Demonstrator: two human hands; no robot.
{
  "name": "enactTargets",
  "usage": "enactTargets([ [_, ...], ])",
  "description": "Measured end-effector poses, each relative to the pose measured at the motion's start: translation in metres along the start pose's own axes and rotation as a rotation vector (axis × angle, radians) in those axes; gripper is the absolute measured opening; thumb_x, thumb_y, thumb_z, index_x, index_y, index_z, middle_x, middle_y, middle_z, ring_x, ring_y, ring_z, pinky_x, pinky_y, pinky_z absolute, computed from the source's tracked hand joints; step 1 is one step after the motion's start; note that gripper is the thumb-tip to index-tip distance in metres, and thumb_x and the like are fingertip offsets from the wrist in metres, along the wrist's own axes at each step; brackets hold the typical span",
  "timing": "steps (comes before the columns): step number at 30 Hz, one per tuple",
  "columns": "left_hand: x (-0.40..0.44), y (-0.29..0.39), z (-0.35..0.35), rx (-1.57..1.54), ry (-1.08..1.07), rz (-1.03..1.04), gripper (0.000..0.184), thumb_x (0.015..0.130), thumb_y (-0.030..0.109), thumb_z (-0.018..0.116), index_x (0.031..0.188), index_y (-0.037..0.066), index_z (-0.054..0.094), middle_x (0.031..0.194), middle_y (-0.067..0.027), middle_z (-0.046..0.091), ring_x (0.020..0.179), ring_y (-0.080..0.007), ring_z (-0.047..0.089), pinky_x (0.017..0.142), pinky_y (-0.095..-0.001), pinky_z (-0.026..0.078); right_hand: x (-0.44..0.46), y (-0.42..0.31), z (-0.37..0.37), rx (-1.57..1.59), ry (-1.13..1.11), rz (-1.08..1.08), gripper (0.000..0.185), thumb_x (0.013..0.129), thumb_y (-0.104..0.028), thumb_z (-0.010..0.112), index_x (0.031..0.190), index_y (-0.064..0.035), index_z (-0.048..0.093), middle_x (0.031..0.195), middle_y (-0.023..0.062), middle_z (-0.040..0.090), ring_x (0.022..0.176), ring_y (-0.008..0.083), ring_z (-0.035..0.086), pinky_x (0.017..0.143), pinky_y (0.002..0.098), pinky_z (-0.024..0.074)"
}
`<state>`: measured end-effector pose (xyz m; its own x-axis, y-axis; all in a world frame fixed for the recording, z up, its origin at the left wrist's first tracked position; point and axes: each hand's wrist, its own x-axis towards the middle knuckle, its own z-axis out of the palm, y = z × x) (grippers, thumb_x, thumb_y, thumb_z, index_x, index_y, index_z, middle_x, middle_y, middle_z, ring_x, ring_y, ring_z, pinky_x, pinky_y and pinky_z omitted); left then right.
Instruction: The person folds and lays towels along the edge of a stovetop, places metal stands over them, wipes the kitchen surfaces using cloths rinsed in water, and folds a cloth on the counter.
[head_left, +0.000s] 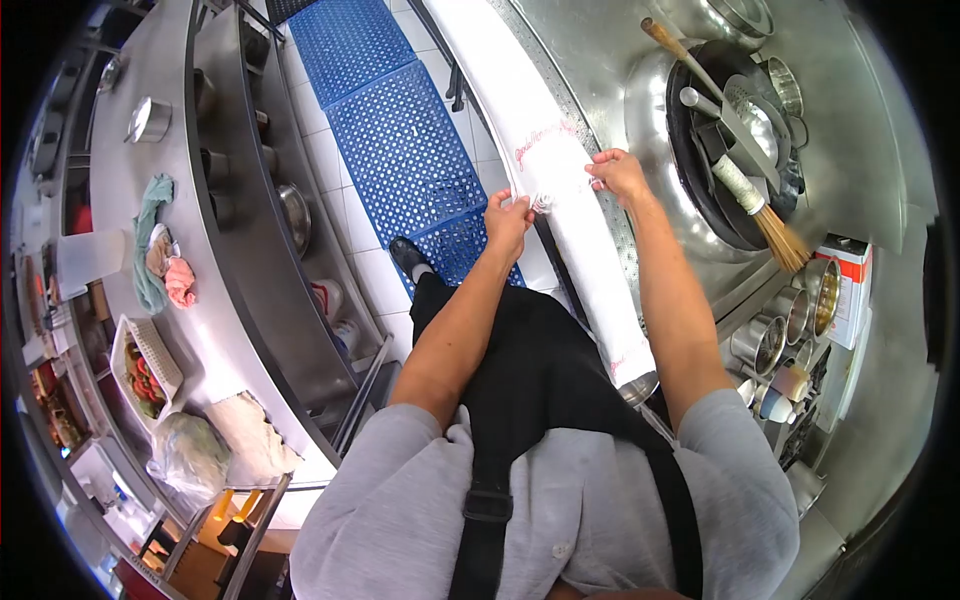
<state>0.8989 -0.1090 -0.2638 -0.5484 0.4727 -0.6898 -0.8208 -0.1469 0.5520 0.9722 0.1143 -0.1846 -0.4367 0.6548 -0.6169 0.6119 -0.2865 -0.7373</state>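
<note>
A long white cloth (588, 245) with red script on it lies along the front edge of the steel counter. My left hand (508, 222) is closed at the cloth's left edge, pinching a small bunched, rolled bit of it. Across the cloth, my right hand (617, 174) pinches the fabric at its right edge between thumb and fingers. Between the two hands the cloth is gathered slightly. Its near end hangs close to my apron (545, 375), by a metal pot partly hidden beneath it.
A large steel wok (655, 130) on the right holds dark pans, ladles and a bamboo brush (775, 235). Several small pots (758, 343) stand nearer me. On the left, a steel counter (225, 350) carries rags (152, 240) and a vegetable basket (150, 372). Blue matting (385, 130) covers the floor.
</note>
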Motion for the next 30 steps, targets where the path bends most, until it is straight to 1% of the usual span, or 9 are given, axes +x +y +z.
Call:
enactTargets([
  [8, 0.0, -0.005, 0.021, 0.066, 0.025, 0.038, 0.042, 0.094, 0.0, 0.066, 0.13, 0.002, 0.045, 0.086, -0.01, 0.067, 0.063, -0.0125, 0.057, 0.054, -0.0242, 0.046, 0.021, 0.019, 0.005, -0.131, 0.027, -0.031, 0.01, 0.083, 0.0, 0.079, 0.089, -0.0048, 0.073, 0.074, 0.0023, 0.069, 0.063, 0.0109, 0.063, 0.052, 0.0261, 0.0513],
  [10, -0.004, -0.002, 0.022, 0.032, 0.04, 0.039, 0.046, 0.093, 0.002, 0.068, 0.132, 0.001, 0.045, 0.085, -0.0092, 0.067, 0.061, -0.0124, 0.057, 0.053, -0.0248, 0.046, 0.028, 0.035, 0.01, -0.247, 0.05, -0.113, 0.008, 0.085, -0.009, 0.077, 0.088, -0.0025, 0.074, 0.072, 0.008, 0.07, 0.061, 0.0157, 0.064, 0.057, 0.0331, 0.0533],
  [14, -0.002, 0.004, 0.018, 0.348, 0.13, 0.083, 0.053, 0.089, 0.005, 0.072, 0.136, -0.001, 0.046, 0.112, -0.0154, 0.064, 0.087, -0.0192, 0.062, 0.066, -0.0291, 0.052, 0.033, 0.039, 0.0, -0.625, 0.111, -0.416, 0.032, 0.085, -0.028, 0.076, 0.102, -0.0007, 0.077, 0.087, 0.0228, 0.074, 0.078, 0.034, 0.072, 0.079, 0.0427, 0.0561],
  [17, 0.003, -0.006, 0.007, 0.905, 0.382, 0.661, 0.05, 0.088, 0.009, 0.076, 0.131, 0.0, 0.053, 0.123, -0.0165, 0.059, 0.099, -0.0217, 0.061, 0.077, -0.0322, 0.055, 0.014, 0.015, 0.011, -0.723, 0.283, -0.519, 0.056, 0.083, -0.037, 0.078, 0.12, 0.0043, 0.07, 0.107, 0.0295, 0.072, 0.098, 0.0433, 0.07, 0.089, 0.0464, 0.0545],
  [20, -0.004, -0.006, 0.02, 0.74, 0.158, 0.782, 0.043, 0.086, 0.014, 0.078, 0.121, -0.001, 0.059, 0.104, -0.0154, 0.065, 0.092, -0.0247, 0.063, 0.078, -0.0352, 0.054, -0.02, 0.002, 0.042, -0.737, 0.334, -0.682, 0.082, 0.08, -0.04, 0.081, 0.136, 0.0123, 0.053, 0.121, 0.0342, 0.065, 0.112, 0.0469, 0.063, 0.1, 0.0489, 0.0498],
  [22, -0.021, -0.007, 0.032, 0.668, 0.064, 0.663, 0.036, 0.089, 0.012, 0.077, 0.119, 0.0, 0.061, 0.114, -0.0138, 0.064, 0.101, -0.0237, 0.065, 0.082, -0.0356, 0.056, -0.053, -0.015, 0.058, -0.738, 0.173, -0.568, 0.093, 0.078, -0.038, 0.083, 0.142, 0.0154, 0.043, 0.127, 0.0356, 0.061, 0.118, 0.0477, 0.06, 0.104, 0.0483, 0.0474],
  [23, -0.021, -0.011, 0.033, 0.679, 0.106, 0.74, 0.031, 0.088, 0.011, 0.077, 0.114, -0.001, 0.063, 0.104, -0.0133, 0.067, 0.098, -0.0236, 0.067, 0.082, -0.0351, 0.056, -0.064, -0.017, 0.063, -0.74, 0.091, -0.508, 0.098, 0.078, -0.037, 0.084, 0.145, 0.017, 0.037, 0.13, 0.0363, 0.059, 0.122, 0.0481, 0.058, 0.106, 0.048, 0.0462],
  [26, -0.024, -0.017, 0.035, 0.712, 0.19, 0.79, 0.026, 0.088, 0.01, 0.077, 0.108, -0.001, 0.066, 0.1, -0.0145, 0.069, 0.093, -0.0239, 0.069, 0.083, -0.0352, 0.056, -0.068, 0.002, 0.077, -0.698, 0.251, -0.595, 0.104, 0.075, -0.034, 0.086, 0.149, 0.0157, 0.032, 0.134, 0.0364, 0.056, 0.127, 0.0478, 0.054, 0.11, 0.0475, 0.0425],
  [30, -0.025, -0.021, 0.032, 0.682, 0.206, 0.709, 0.022, 0.085, 0.01, 0.079, 0.098, -0.003, 0.067, 0.1, -0.0171, 0.071, 0.091, -0.0261, 0.071, 0.082, -0.0365, 0.057, -0.066, 0.004, 0.079, -0.722, 0.207, -0.523, 0.108, 0.073, -0.036, 0.086, 0.15, 0.0149, 0.031, 0.137, 0.0355, 0.054, 0.131, 0.0472, 0.052, 0.112, 0.0473, 0.0419],
])
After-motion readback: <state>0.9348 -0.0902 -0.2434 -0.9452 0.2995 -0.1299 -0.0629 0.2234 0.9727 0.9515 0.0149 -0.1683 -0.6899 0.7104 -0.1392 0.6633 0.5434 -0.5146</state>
